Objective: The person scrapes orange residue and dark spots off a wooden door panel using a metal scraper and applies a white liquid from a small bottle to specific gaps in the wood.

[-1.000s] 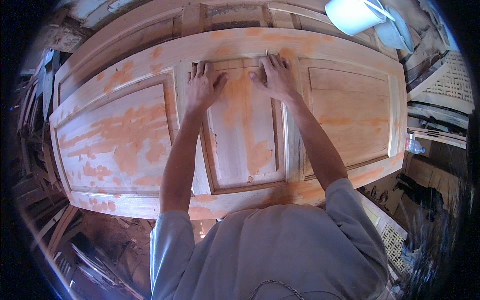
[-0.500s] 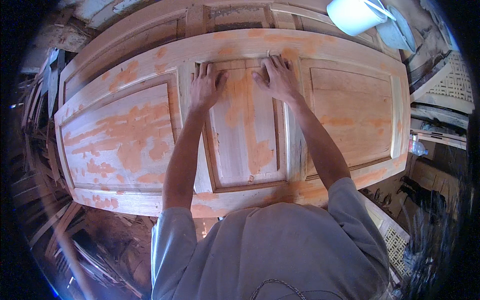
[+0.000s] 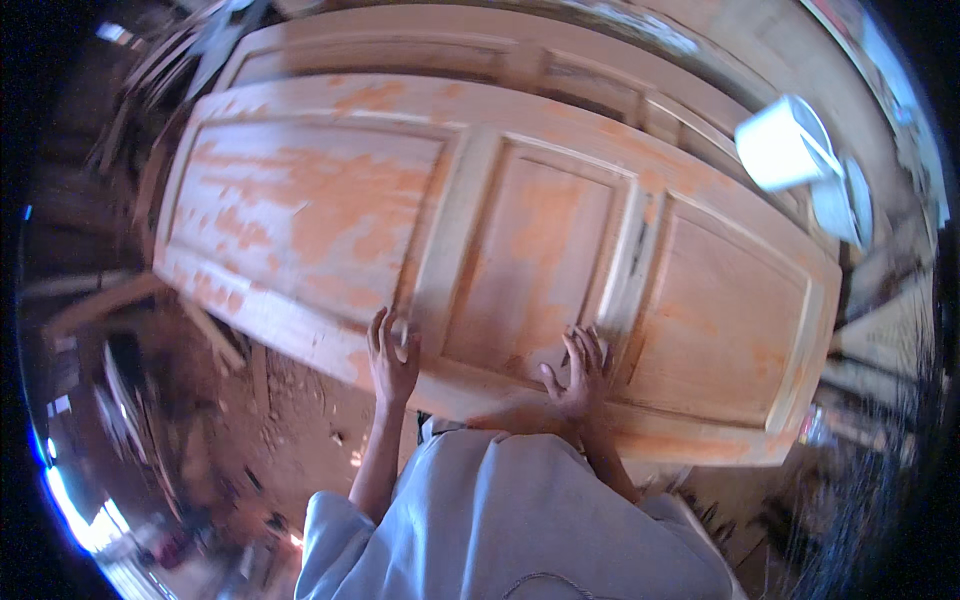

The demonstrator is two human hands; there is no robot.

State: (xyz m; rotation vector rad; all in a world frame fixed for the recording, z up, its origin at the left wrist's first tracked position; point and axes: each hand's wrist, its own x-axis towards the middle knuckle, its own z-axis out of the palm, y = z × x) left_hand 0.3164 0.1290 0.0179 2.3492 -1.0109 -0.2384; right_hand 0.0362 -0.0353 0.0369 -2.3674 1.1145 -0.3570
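A pale wooden panelled door (image 3: 540, 390) lies in front of me, its surface smeared with orange filler-like patches. My left hand (image 3: 393, 365) is over the door's near edge, beside the lower right corner of the large left panel (image 3: 310, 220). Its fingers are stretched and slightly curled, with nothing plainly held. My right hand (image 3: 580, 378) hovers at or just touches the near end of the narrow middle panel (image 3: 540, 250), fingers apart. Blur hides whether either hand presses on the wood. The right panel (image 3: 720, 310) carries fainter orange marks.
Another panelled door (image 3: 400, 50) lies behind this one. A white bucket (image 3: 780, 145) stands at the far right, against a greyish round lid or basin (image 3: 840, 205). Wood offcuts (image 3: 120, 300) and debris litter the brown ground (image 3: 290, 420) at the left.
Both hands have drawn back from the middle panel's far end to the door's near side. The view has turned and shifted, showing more ground at the left.
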